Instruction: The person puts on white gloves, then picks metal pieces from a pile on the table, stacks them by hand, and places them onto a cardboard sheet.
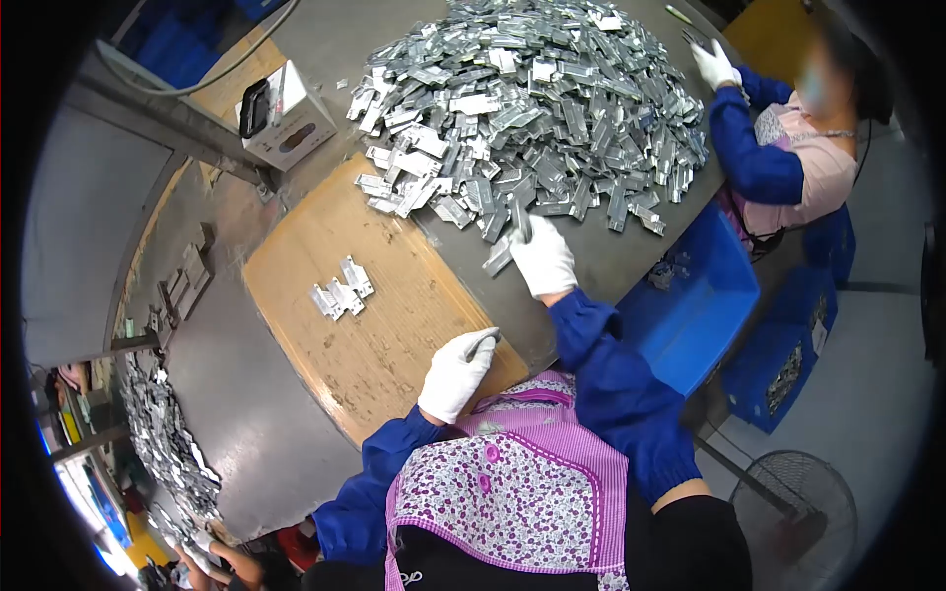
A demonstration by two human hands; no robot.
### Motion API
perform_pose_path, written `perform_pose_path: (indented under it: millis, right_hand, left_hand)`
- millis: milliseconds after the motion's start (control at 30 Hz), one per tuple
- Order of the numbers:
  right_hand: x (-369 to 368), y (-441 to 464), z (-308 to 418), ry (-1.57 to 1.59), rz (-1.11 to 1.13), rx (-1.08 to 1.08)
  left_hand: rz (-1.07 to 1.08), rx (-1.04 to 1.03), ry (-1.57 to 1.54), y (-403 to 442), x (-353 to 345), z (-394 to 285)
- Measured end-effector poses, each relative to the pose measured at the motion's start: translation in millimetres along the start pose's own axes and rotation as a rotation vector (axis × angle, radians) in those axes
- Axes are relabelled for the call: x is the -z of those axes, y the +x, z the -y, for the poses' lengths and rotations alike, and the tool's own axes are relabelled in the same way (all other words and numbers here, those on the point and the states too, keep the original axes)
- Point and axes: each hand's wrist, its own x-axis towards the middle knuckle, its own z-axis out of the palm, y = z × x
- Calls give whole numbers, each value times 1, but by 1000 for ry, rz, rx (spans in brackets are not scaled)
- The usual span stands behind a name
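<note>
My left hand (pixel 456 376), in a white glove, is closed above the near edge of the brown cardboard sheet (pixel 325 246); a small grey thing shows at its fingertips, too small to name. My right hand (pixel 544 258), also gloved in white, has its fingers closed at the near edge of a big pile of metal parts (pixel 532 98). A grey metal part shows at its fingers, and another metal part (pixel 500 256) lies on the table just left of it. Several metal parts (pixel 342 289) lie together on the cardboard.
A blue bin (pixel 695 295) stands right of my right arm, with more blue bins (pixel 783 364) beyond. Across the table at the right is a co-worker (pixel 788 148). A white box (pixel 291 118) stands at the back left. Another metal pile (pixel 168 433) lies at the far left.
</note>
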Motion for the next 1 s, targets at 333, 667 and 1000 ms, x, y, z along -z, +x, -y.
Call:
perform_pose_path:
  millis: [333, 667, 1000]
  right_hand:
    - [10, -62, -5, 891, 127, -292]
    - [2, -96, 23, 195, 365, 3]
    - [-2, -45, 1, -330, 257, 264]
  left_hand:
    - [-14, 178, -797, 28, 25, 42]
    - [88, 227, -1433, 28, 2, 40]
    - [369, 228, -1532, 18, 22, 66]
